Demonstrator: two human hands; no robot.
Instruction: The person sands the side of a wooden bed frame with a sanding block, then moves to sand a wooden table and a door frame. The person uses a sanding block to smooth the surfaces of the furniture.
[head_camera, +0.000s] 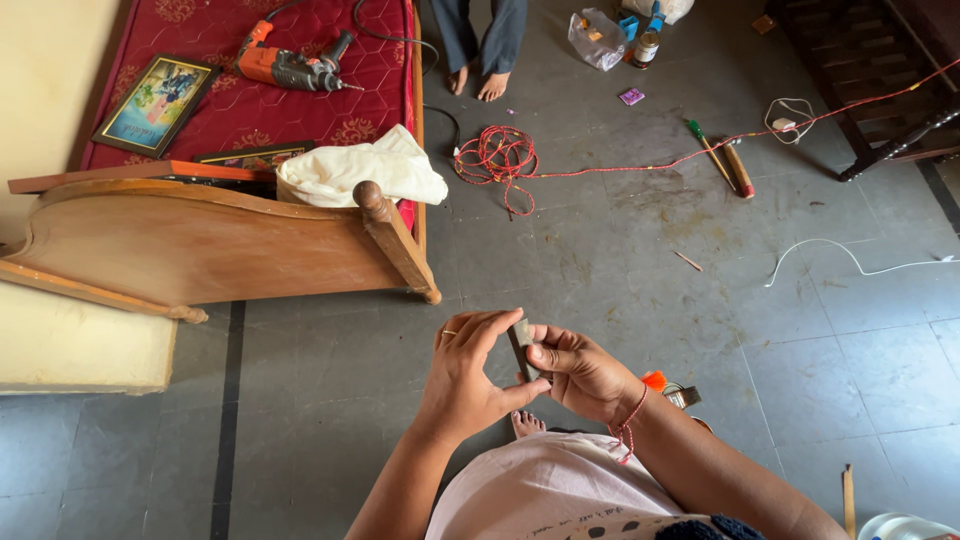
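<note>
My left hand (467, 372) and my right hand (578, 372) meet in front of my body, above the grey tiled floor. Both pinch a small dark, narrow object (521, 338) between fingertips and thumbs; its lower part is hidden by my fingers. A ring shows on a left finger and a red thread band (628, 425) wraps my right wrist. My bare toes (527, 423) show just below the hands.
A wooden bed (200, 235) with a red mattress holds a power drill (290, 68), framed pictures (155, 100) and a white cloth (365, 168). Another person's bare feet (478, 82) stand beyond it. Coiled red wire (495, 158), screwdrivers (725, 162), a white cable (850, 258) and a plastic bag (597, 38) lie on the floor.
</note>
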